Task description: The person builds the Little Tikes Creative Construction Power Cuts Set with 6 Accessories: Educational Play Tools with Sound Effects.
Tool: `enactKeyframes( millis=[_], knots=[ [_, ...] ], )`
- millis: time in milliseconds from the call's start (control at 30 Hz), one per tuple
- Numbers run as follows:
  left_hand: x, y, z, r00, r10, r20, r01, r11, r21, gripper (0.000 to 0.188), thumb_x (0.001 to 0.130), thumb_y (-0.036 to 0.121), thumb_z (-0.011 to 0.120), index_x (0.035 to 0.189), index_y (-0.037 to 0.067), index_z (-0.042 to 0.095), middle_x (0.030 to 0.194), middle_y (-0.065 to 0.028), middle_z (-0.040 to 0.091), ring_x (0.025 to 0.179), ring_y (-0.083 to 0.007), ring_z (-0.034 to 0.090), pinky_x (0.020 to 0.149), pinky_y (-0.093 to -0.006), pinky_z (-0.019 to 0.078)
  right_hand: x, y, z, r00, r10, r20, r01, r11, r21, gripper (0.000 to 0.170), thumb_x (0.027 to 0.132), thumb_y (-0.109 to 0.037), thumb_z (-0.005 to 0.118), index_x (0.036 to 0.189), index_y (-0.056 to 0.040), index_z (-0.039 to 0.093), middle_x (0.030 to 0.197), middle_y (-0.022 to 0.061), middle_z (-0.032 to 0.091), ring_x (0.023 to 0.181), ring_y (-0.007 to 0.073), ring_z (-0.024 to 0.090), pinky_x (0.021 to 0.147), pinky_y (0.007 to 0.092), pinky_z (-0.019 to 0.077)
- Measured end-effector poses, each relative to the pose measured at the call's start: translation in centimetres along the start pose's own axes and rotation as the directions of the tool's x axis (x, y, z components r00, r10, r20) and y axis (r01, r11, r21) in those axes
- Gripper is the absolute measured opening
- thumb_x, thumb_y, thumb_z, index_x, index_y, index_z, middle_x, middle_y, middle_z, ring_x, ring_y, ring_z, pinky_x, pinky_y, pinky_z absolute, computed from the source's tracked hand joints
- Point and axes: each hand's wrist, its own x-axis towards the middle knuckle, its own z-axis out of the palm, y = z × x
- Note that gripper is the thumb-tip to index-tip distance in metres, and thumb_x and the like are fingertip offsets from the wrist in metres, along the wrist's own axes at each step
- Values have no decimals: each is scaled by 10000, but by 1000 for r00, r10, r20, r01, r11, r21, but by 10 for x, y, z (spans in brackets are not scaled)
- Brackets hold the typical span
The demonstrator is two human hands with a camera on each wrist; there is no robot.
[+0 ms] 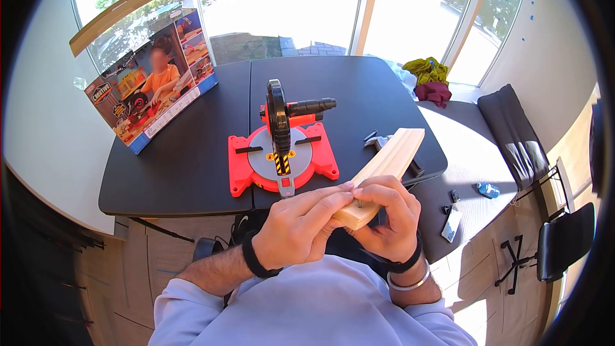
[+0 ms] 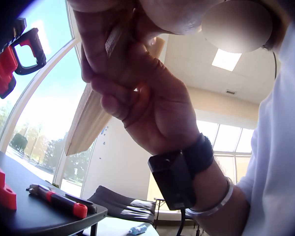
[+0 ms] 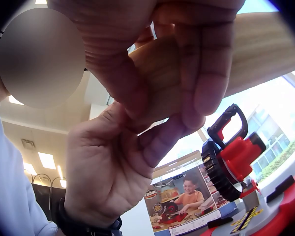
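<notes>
Looking down on a broad, black, round-cornered table [image 1: 173, 173], bearing a red, grey and black plastic toy mitre saw [image 1: 279, 131]. Holding a long, pale wooden board [image 1: 387, 157] raised clear of both, pinched at its near end by left hand [image 1: 291, 227] and right hand [image 1: 391, 214]. Seemingly midway through handling; not yet set down. Unable to tell any step finished.

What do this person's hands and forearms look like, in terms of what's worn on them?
Both the left hand and right hand are ungloved. Pale, whitish sleeves end on the forearms. Each wrist wears a black band; the right one carries a boxy black device with a dark cable. A silvery bracelet also circles the right forearm.
</notes>
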Motion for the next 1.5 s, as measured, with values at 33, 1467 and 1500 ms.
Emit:
enactKeyframes(
  millis=[33,1467,1500],
  knots=[
    [0,0,0,1000,0,0,0,1000,0,287,1097,206,632,1275,-11,691,1241,-204,773,1061,-354,796,873,-384,657,0,0,0,1000,-4,2,4,1000,1,443,780,-99,922,1162,-58,701,1053,113,737,844,280,783,745,345,633],
    [4,-17,-24,936,-336,-102,328,941,-87,315,974,135,685,1237,-19,602,904,-200,695,743,-366,737,663,-389,573,-8,18,-3,943,-22,-331,59,993,100,109,1028,16,688,1110,-12,624,910,108,723,784,179,713,710,296,572],
    [4,-20,-28,919,-370,-134,357,927,-114,306,977,136,668,1235,-14,599,904,-186,698,739,-344,743,665,-383,574,-9,24,-7,925,86,-371,-46,992,114,104,1030,11,691,1112,-10,633,893,83,704,767,144,684,687,278,551]
  ],
)
